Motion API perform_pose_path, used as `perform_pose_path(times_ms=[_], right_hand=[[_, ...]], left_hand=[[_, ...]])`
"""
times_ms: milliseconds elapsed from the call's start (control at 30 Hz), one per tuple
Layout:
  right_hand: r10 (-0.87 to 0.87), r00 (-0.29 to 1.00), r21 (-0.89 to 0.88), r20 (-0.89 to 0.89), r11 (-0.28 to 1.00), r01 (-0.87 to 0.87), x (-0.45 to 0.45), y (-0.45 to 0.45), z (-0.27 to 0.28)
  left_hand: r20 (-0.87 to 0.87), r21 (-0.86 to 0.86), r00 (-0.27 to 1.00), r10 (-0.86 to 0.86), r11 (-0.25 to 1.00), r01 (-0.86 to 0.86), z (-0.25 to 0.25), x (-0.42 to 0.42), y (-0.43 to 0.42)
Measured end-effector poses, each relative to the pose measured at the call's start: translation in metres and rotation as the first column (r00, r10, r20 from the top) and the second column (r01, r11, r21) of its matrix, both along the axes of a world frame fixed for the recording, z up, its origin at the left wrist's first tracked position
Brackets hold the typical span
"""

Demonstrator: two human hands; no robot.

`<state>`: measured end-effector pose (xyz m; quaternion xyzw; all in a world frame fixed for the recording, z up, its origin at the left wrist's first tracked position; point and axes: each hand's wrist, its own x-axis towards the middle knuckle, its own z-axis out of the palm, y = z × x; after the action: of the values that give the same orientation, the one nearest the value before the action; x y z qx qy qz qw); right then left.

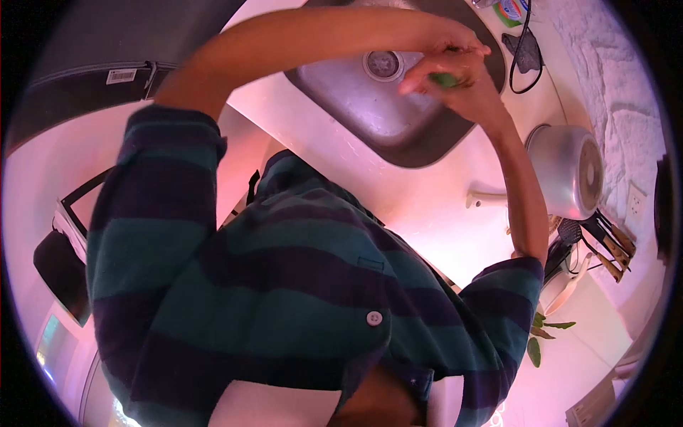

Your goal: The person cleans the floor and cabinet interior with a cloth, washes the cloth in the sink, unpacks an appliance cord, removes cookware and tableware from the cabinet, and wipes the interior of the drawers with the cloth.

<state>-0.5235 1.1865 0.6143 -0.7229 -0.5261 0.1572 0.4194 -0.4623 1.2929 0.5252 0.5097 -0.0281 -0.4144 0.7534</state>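
In the upper right of the frame, a small bright-green object (445, 80), its kind unclear, is showing within the right hand (466, 84), whose fingers are curling loosely around it. The left hand (455, 43) is overlapping the right from above, fingers partly bent; whether it is gripping anything, I cannot tell. Both are appearing over the grey metal sink (356, 114). If that loose hold is wet, the green object could be slipping towards the round metal drain (384, 65). At the frame's right, a pale, straight handle (487, 200) and a silver round pot (563, 171) are lying close to the right forearm; a careless elbow swing could be knocking them.
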Motion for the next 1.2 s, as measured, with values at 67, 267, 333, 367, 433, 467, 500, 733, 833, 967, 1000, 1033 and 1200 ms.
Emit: perform_pose_path(times_ms=[67,267,333,367,433,467,500,733,833,967,1000,1033,1200], right_hand=[[0.143,0.953,-0.264,0.269,0.962,-0.069,-0.008,0.003,0.002],[0.124,0.777,-0.178,0.617,0.984,-0.015,-0.028,0.008,-0.070],[0.179,0.784,-0.267,0.594,0.964,-0.017,-0.035,0.009,-0.092],[0.207,0.786,-0.310,0.583,0.951,-0.020,-0.039,0.010,-0.102],[0.213,0.772,-0.373,0.599,0.927,0.034,-0.046,0.011,-0.117],[0.219,0.764,-0.403,0.607,0.913,0.058,-0.051,0.011,-0.128],[0.075,0.747,-0.236,0.660,0.965,0.112,-0.050,0.012,-0.164],[0.409,0.784,-0.647,0.467,0.763,-0.013,-0.046,0.018,-0.161],[0.516,0.819,-0.824,0.251,0.557,-0.099,-0.057,0.016,-0.154],[0.028,0.731,-0.496,-0.682,0.717,-0.490,-0.049,-0.011,-0.094],[0.068,0.457,-0.148,-0.887,0.895,-0.421,-0.043,-0.023,-0.067],[-0.193,0.383,-0.230,-0.903,0.972,-0.053,-0.027,-0.039,-0.079],[-0.488,0.792,0.110,-0.366,0.823,0.557,-0.117,0.000,-0.027]], left_hand=[[0.156,0.130,0.987,-0.048,0.991,0.028,0.011,-0.009,-0.004],[0.351,0.557,0.927,-0.135,0.826,-0.090,0.010,-0.030,-0.025],[0.332,0.689,0.932,-0.146,0.712,-0.134,0.001,-0.040,-0.029],[0.384,0.747,0.905,-0.182,0.637,-0.189,-0.005,-0.047,-0.031],[0.471,0.824,0.842,-0.261,0.470,-0.316,-0.016,-0.059,-0.036],[0.505,0.810,0.832,-0.231,0.461,-0.363,-0.022,-0.065,-0.038],[0.537,0.794,0.820,-0.201,0.448,-0.410,-0.027,-0.071,-0.039],[0.687,0.725,0.666,-0.292,0.349,-0.594,-0.065,-0.093,-0.059],[0.804,0.589,0.590,-0.077,0.238,-0.772,-0.047,-0.095,-0.040],[0.825,0.302,0.258,0.503,-0.004,-0.953,0.003,-0.100,0.042],[0.780,0.336,0.330,0.531,0.090,-0.938,0.032,-0.124,0.064],[0.732,0.363,0.404,0.549,0.188,-0.913,0.060,-0.157,0.089],[0.446,0.274,0.305,0.842,0.196,-0.942,0.068,-0.322,0.113]])
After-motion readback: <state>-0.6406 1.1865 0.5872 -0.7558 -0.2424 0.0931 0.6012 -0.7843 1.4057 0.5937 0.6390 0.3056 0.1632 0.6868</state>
